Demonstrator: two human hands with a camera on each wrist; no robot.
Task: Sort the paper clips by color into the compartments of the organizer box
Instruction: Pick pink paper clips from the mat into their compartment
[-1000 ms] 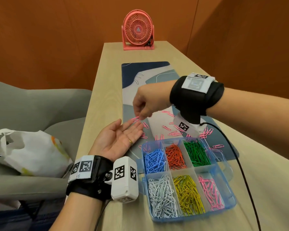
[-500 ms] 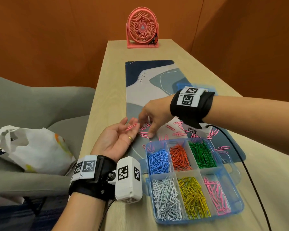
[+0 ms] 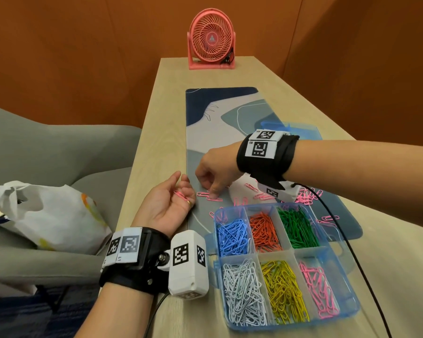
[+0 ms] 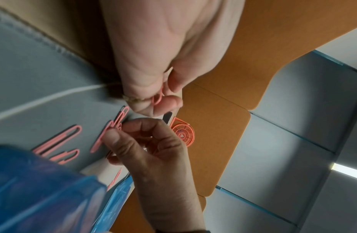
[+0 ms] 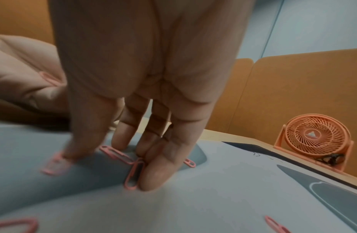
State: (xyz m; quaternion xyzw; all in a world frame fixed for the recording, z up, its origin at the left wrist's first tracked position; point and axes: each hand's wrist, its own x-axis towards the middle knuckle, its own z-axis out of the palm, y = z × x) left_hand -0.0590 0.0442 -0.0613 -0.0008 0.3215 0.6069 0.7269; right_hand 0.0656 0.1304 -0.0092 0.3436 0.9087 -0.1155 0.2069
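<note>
Box [image 3: 352, 311] nearly sorted: six colours binned. Only pink clips [image 3: 261, 196] left, scattered on mat [image 3: 213, 142]. Left hand [image 3: 167, 203] cupped, fingers curled over one clip; right hand [image 3: 215, 174] fingertips pressing another.

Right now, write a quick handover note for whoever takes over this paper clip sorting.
Left hand: palm up at the mat's edge, fingers curled around collected pink clips.
Right hand: fingertips down on a loose pink clip on the mat.
Organizer box: blue, orange, green, white and yellow compartments filled; pink compartment partly filled.
Left: only pink clips lie scattered on the mat behind the box; gather them into the pink compartment.
</note>
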